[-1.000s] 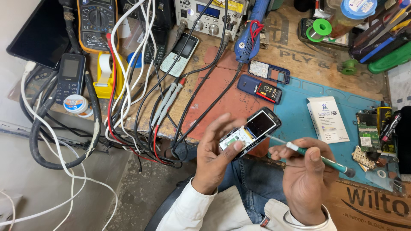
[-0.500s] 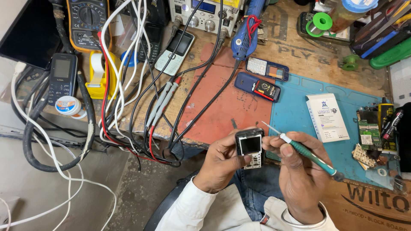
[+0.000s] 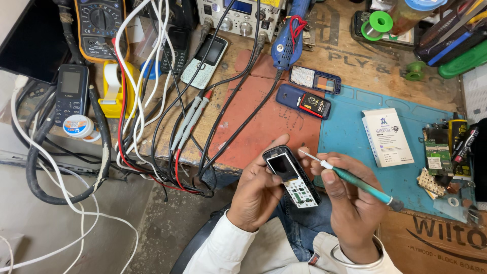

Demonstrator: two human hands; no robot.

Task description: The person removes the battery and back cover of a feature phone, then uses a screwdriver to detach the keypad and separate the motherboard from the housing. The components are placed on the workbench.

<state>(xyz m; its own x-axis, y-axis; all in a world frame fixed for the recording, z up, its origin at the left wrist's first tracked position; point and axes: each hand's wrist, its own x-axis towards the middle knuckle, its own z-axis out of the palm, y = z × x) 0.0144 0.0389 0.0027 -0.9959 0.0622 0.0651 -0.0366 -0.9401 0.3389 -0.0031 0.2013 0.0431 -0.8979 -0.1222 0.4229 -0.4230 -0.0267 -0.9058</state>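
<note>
Head view: opened phone [image 3: 291,177], screwdriver [image 3: 355,181].

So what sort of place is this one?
Most likely a phone repair bench: the left hand holds an opened phone, a multimeter sits among cables, and a loose circuit board lies on the blue mat.

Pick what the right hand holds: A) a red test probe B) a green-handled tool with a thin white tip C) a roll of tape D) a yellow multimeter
B: the right hand grips a green-handled tool, its thin white tip aimed at the opened phone held in the left hand.
</note>
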